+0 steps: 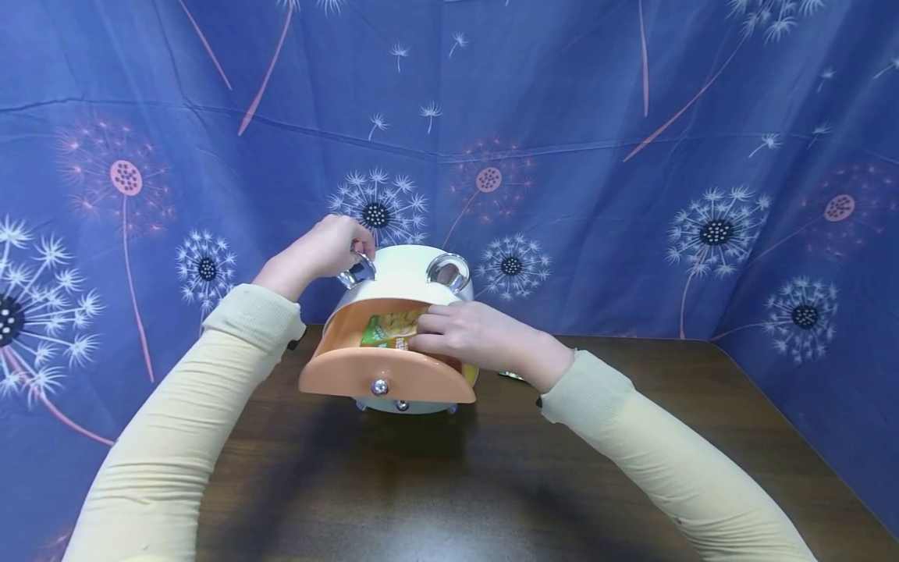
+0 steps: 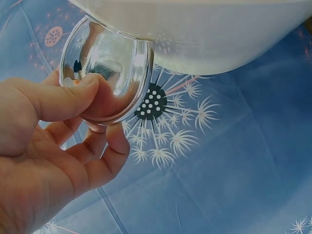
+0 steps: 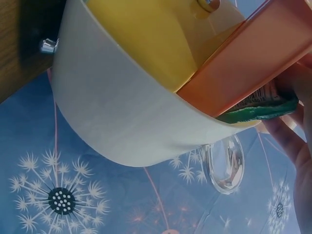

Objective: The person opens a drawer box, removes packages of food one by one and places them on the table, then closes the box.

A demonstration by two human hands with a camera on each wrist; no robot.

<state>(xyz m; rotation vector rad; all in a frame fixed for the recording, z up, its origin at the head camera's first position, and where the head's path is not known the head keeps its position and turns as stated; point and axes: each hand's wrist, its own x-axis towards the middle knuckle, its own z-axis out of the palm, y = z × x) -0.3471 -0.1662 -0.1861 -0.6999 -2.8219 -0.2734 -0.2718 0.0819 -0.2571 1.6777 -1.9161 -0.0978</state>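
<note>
Head view: your L hand [image 1: 325,243] is up at the L chrome ear [image 1: 358,271] on top of the white container [image 1: 402,265], fingers curled onto it. Your R hand [image 1: 469,334] reaches over the R side of the orange bin [image 1: 344,373], which juts out toward you w/ its round knob [image 1: 380,387] facing front. The green-and-yellow packet [image 1: 385,329] is inside that bin, your R fingers on its R end. The R chrome ear [image 1: 460,269] stands free, just behind your R hand. A 2nd packet [image 1: 515,377] lies on the dark wood table [image 1: 316,492] beyond your R wrist (mostly hidden, so no details). Blue dandelion cloth [image 1: 562,94] hangs behind.

L wrist view: your thumb is on the ear's shiny face, fingers bent behind & under it, so you've got a pinch grip on it. White container wall is right above.

R wrist view: thumb & fingers pinch the packet's end, approx. at the bin's rim; its green edge sticks out past the orange wall. Yellow lining [image 3: 141,39] shows inside the white shell, next to the bin.
</note>
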